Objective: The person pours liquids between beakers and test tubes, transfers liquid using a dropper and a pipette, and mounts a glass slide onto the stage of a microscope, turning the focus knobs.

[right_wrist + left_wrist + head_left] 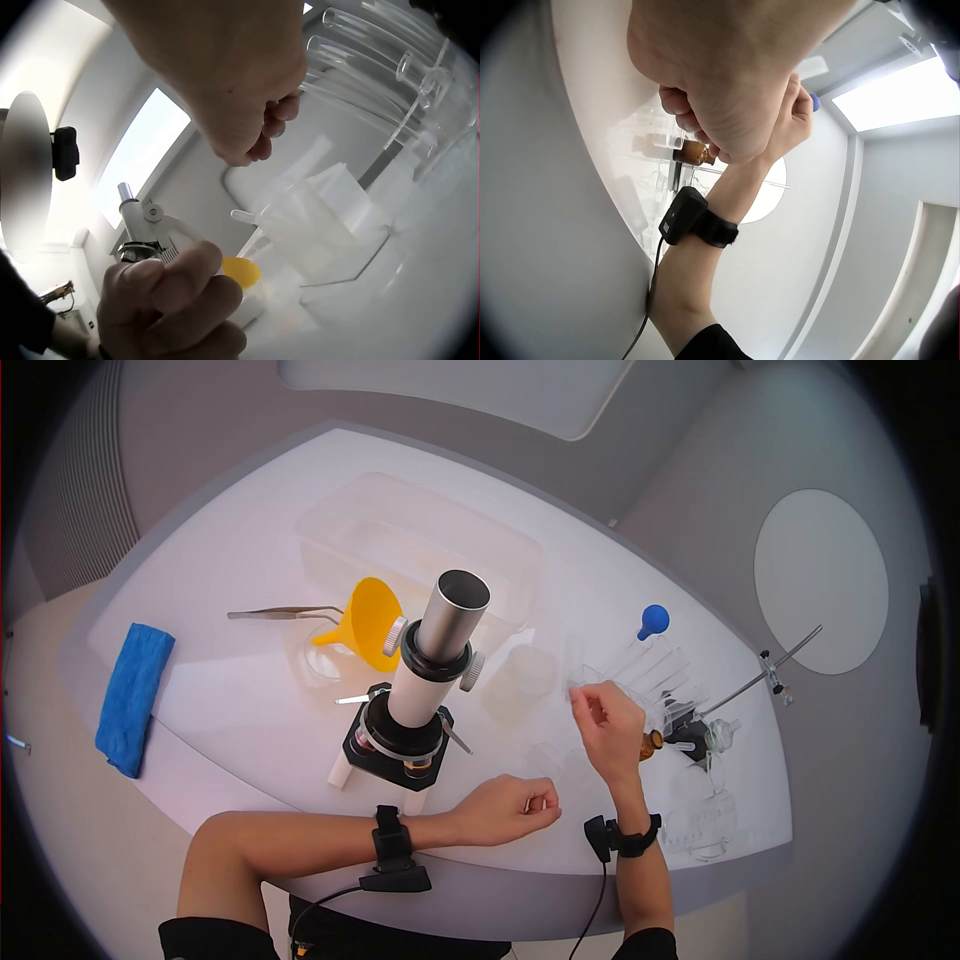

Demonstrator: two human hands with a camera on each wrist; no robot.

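Observation:
My left hand (505,810) is held with curled fingers over the near part of the table, right of the microscope (425,680); I see nothing in it. In the right wrist view this left hand (176,304) looks like a fist. Farther right, my right hand (608,730) is raised near the glassware, also with curled fingers and no object visible in it. Just past its fingertips is a faint transparent item (574,655), and whether they touch I cannot tell. Beside that hand is a brown bottle (651,744), which the left wrist view also shows (690,152).
A clear tub (420,520) is at the back. Left of the microscope are a yellow funnel (372,622), tweezers (285,613) and a blue cloth (135,695). On the right are a blue bulb (654,620), glass tubes (662,666), a metal stand rod (735,693) and glass vessels (708,820).

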